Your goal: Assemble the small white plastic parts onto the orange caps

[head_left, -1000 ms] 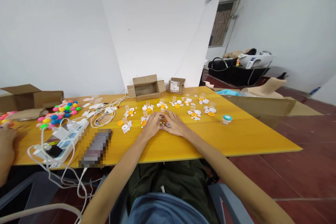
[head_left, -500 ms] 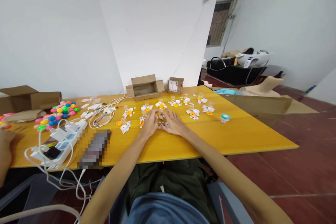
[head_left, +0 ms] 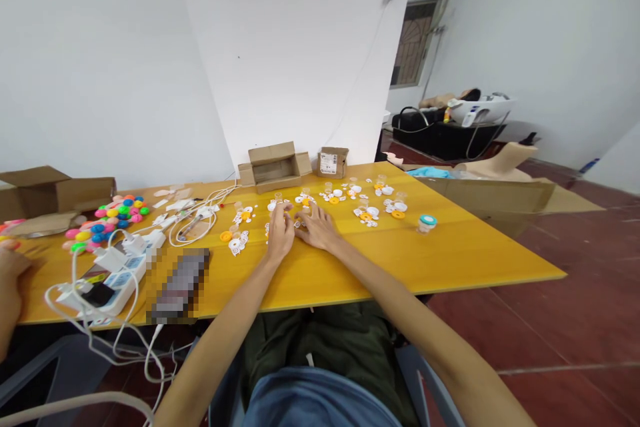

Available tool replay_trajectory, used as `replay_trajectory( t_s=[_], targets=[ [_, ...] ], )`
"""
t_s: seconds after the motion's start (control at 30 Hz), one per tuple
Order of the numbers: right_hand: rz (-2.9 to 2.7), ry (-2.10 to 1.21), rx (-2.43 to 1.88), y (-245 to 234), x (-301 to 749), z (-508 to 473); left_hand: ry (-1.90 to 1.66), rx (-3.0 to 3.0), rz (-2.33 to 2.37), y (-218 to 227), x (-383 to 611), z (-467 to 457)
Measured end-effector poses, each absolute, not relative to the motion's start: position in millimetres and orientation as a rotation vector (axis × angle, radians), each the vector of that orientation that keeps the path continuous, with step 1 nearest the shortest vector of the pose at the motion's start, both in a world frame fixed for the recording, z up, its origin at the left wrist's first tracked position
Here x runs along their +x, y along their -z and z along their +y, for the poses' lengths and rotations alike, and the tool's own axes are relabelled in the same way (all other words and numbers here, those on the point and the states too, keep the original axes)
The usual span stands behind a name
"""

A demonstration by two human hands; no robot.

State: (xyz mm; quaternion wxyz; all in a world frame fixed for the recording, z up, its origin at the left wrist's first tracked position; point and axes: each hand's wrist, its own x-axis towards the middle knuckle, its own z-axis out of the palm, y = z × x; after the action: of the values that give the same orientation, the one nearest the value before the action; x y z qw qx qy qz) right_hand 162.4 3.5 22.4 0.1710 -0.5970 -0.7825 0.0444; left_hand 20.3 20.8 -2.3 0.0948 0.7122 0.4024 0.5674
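At the far left, well apart from the person's hands, there was a hand of a co-worker (head_left: 9,273), and near it a pile of coloured balls (head_left: 107,221). Then, between this pile and the person's left hand, came a white power strip (head_left: 127,273), a phone (head_left: 180,285) (its surface was blurred) and tangled white cables (head_left: 207,213). Just left of the left hand lay white flat pieces (head_left: 239,243) with an orange ring (head_left: 227,236).

The left hand (head_left: 281,233) was stretched forward over the table (head_left: 380,263), its fingers slightly bent; I cannot tell if they pinched something. Beyond it stood an open carton (head_left: 280,172). Close beside, the right hand (head_left: 317,227) lay low with its fingers a little spread, and some small white pieces were visible between the two hands. Beyond the right hand stood a small carton (head_left: 333,163). To its right there were more groups of parts (head_left: 367,215) with clear cups (head_left: 401,198), and farther right a cup with a teal lid (head_left: 427,223).
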Motion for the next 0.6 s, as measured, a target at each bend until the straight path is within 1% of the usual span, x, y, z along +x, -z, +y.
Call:
replay_trajectory(
  t_s=[0.6],
  targets=[
    [-2.228, -0.036, -1.715, -21.5, 171.0, 19.1, -1.621, 2.226, 1.159, 1.9, 17.6, 18.5]
  ],
)
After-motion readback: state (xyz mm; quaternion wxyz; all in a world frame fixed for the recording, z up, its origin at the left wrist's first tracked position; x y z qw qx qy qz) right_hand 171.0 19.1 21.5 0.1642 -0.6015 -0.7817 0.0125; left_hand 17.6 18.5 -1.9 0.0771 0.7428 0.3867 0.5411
